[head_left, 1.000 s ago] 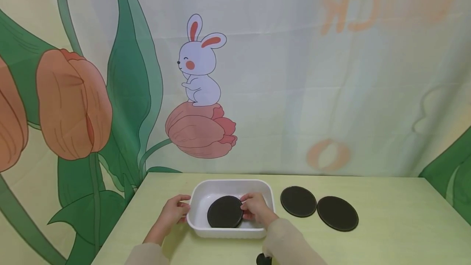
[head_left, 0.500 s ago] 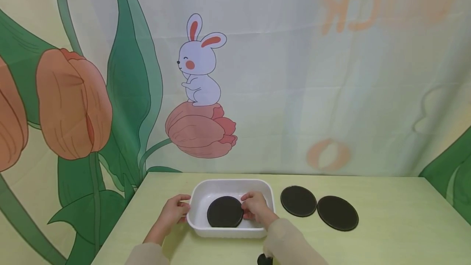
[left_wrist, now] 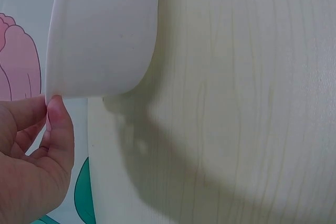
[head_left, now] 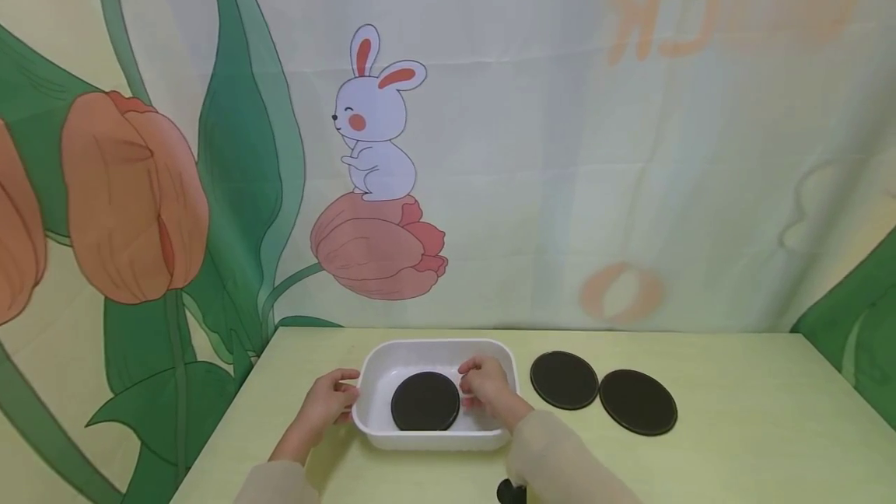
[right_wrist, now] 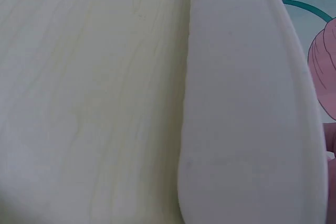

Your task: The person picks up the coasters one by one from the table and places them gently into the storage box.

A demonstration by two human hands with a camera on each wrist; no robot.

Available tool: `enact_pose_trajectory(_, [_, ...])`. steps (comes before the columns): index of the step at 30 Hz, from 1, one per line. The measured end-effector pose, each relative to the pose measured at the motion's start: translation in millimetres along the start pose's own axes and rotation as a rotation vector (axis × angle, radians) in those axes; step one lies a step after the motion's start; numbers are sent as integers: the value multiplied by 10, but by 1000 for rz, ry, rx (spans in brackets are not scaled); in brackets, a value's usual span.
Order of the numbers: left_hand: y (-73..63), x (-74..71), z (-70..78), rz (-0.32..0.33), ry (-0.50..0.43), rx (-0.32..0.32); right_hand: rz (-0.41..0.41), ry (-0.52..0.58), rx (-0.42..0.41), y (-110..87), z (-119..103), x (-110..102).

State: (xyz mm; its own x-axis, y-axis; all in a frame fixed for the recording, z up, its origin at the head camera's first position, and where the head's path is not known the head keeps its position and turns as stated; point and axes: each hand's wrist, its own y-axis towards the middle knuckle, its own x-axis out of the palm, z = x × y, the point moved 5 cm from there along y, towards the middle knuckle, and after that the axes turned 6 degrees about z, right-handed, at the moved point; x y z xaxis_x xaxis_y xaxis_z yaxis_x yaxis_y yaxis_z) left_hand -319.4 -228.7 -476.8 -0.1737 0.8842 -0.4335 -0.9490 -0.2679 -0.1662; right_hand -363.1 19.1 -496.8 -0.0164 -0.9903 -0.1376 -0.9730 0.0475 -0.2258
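Observation:
A white rectangular dish (head_left: 434,440) stands on the table, with a round black disc (head_left: 425,401) lying flat inside it. My left hand (head_left: 327,403) is at the dish's left end; in the left wrist view, thumb and finger of that hand (left_wrist: 39,150) pinch the rim. Over the right half of the dish, my right hand (head_left: 484,389) has its fingertips just beside the disc's right edge, with a slight gap and nothing visibly held. The right wrist view mostly shows the outer wall of the dish (right_wrist: 247,103); the right hand's fingers barely appear at its edge.
Two more black discs, a left one (head_left: 564,380) and a right one (head_left: 638,402), lie close together right of the dish. A small black object (head_left: 511,491) shows by the right sleeve at the bottom edge. A printed curtain (head_left: 532,177) hangs behind the table (head_left: 735,426).
The right hand's fingers have come off the edge of the disc inside the dish and moved slightly right. The left hand stays at the rim. The head view has shifted slightly.

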Motion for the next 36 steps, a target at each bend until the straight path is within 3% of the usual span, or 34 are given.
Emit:
enact_pose_trajectory(17, [-29,2,27,0,9,24,-97,-64,-80,-103,-442,-335])
enact_pose_trajectory(36, [-16,-2,9,-7,15,29,-224,-248,-106,-68,-605,-1173])
